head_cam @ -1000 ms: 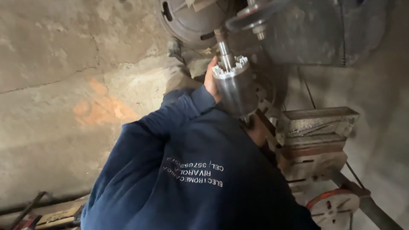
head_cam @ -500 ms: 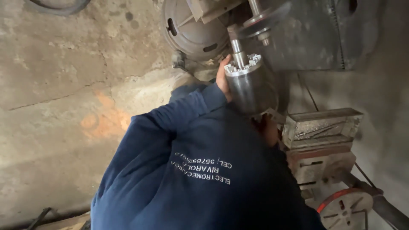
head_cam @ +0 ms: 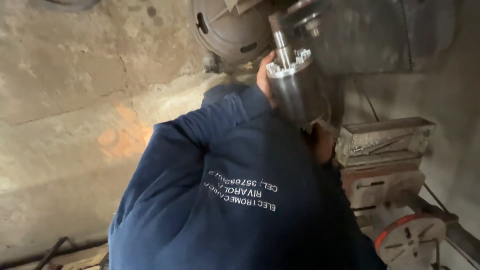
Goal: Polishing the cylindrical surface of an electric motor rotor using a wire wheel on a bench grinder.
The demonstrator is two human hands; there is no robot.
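Head view: a rough concrete floor [head_cam: 75, 100], cracked and marked with an orange stain [head_cam: 120, 137], is seen left of the grip, and thin dark rods [head_cam: 55, 250] lie low at that side. A round grey metal housing [head_cam: 232, 30] sits just above and left of the grip. A dark blue sleeve [head_cam: 210, 165] with white lettering fills the middle, below the grip. The left hand [head_cam: 265, 75] is wrapped against the side of a shiny steel cylinder [head_cam: 297, 92] with a stub shaft on top, held upright and slightly tilted. The right hand [head_cam: 322, 142] is pressed under the cylinder's lower end; how far its fingers are curled cannot be told. Stacked grimy metal trays [head_cam: 382, 145] and a red-rimmed wheel [head_cam: 410, 235] are seen right of the grip.
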